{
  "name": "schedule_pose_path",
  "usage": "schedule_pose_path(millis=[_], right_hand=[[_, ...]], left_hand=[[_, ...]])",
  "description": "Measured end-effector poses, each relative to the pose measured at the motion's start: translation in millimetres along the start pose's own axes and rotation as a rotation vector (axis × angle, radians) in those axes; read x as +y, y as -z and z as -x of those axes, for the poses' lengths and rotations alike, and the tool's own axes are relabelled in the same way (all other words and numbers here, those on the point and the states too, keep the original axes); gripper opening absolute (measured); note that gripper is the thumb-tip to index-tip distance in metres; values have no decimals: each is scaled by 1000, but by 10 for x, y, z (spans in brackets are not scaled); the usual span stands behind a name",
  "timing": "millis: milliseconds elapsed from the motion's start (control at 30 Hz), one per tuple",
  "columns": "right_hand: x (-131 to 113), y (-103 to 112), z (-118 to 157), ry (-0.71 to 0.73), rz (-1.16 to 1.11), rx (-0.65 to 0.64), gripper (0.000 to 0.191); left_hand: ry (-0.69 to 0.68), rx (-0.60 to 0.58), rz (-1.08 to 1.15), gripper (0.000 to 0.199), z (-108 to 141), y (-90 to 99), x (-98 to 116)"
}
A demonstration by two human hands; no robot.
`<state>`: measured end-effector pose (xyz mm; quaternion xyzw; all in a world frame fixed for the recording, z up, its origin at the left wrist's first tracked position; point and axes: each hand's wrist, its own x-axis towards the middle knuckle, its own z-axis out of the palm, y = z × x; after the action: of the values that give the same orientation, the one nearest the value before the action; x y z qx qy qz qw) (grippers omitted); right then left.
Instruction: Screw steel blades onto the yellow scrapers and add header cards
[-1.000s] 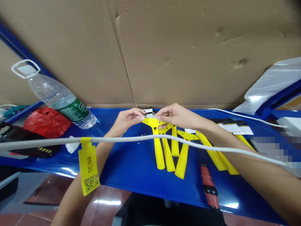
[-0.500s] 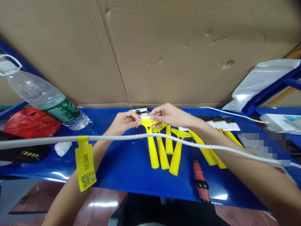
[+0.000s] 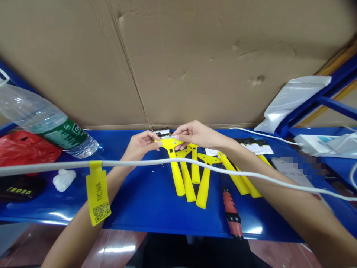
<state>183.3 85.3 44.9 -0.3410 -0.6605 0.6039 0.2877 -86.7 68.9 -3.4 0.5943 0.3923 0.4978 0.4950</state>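
Note:
A yellow T-shaped scraper handle (image 3: pixel 176 175) is held by both hands at its wide head, with its shaft pointing down toward me. My left hand (image 3: pixel 142 146) pinches the left corner of the head between thumb and fingers. At the right corner, my right hand (image 3: pixel 192 134) grips it with the thumb on top. A thin pale strip shows along the head's far edge. More yellow scraper handles (image 3: pixel 204 186) lie on the blue table just right of it. Behind the fingers sits a small black-and-white item (image 3: pixel 164 132), partly hidden.
A red-and-black screwdriver (image 3: pixel 232 214) lies near the front edge. Further yellow handles (image 3: pixel 237 180) rest partly under my right forearm. A white cable with a yellow tag (image 3: pixel 98 197) crosses the view. At left are a plastic bottle (image 3: pixel 64 130), red bag (image 3: pixel 25 149) and crumpled tissue (image 3: pixel 64 179).
The camera view has shifted slightly, so the scene sits a little further left. Both hands keep hold of the same scraper handle, whose head is tilted slightly differently.

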Motion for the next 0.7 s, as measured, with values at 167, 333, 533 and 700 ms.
schedule_pose_path(millis=[167, 333, 533, 700], right_hand=[[-9, 29, -5, -8, 6, 1, 15], [-40, 58, -20, 55, -25, 92, 12], [-201, 169, 57, 153, -88, 322, 17], [-257, 190, 80, 198, -192, 422, 15]], left_hand=[[54, 59, 132, 41, 42, -84, 18], [31, 90, 203, 38, 89, -147, 47], [-235, 273, 37, 37, 112, -159, 138], [-527, 418, -326, 42, 150, -87, 229]])
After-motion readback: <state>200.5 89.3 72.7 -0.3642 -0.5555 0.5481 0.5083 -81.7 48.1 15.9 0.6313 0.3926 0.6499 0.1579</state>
